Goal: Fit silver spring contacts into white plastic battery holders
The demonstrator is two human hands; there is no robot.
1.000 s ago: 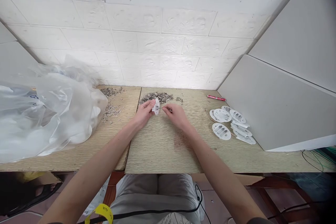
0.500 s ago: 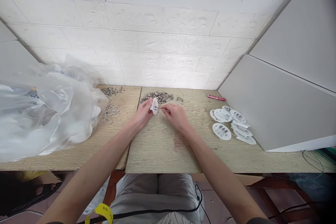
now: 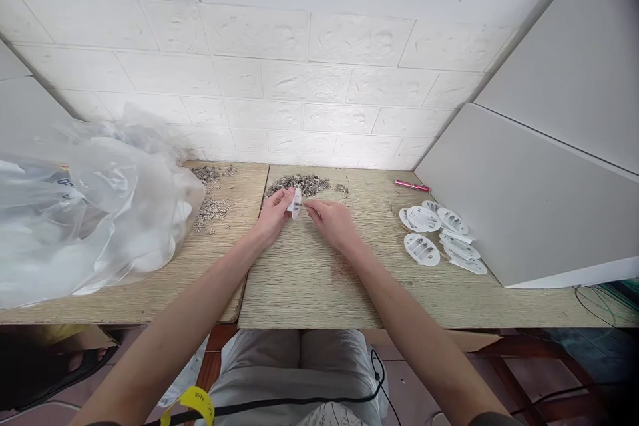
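Observation:
My left hand [image 3: 276,213] is closed on a white oval plastic plate [image 3: 297,203], held upright and turned nearly edge-on toward me. Opposite its slotted face, my right hand [image 3: 333,221] pinches a thin, small metal piece [image 3: 305,205] whose tip reaches the plate. Its exact kind is too small to make out, and the fingers cover part of it. Just behind both hands lies a heap of small metal parts [image 3: 312,184] on the wooden table [image 3: 309,279].
Several white oval plates [image 3: 422,249] with metal strips in them lie at the right, near a red pen [image 3: 412,185] and a grey panel [image 3: 539,206]. A large clear plastic bag [image 3: 100,213] of white pieces fills the left. Small metal bits [image 3: 212,212] are scattered beside it.
The white plate has turned further edge-on and shifted slightly to the right. My right hand has moved very slightly left and stays at the plate's face.

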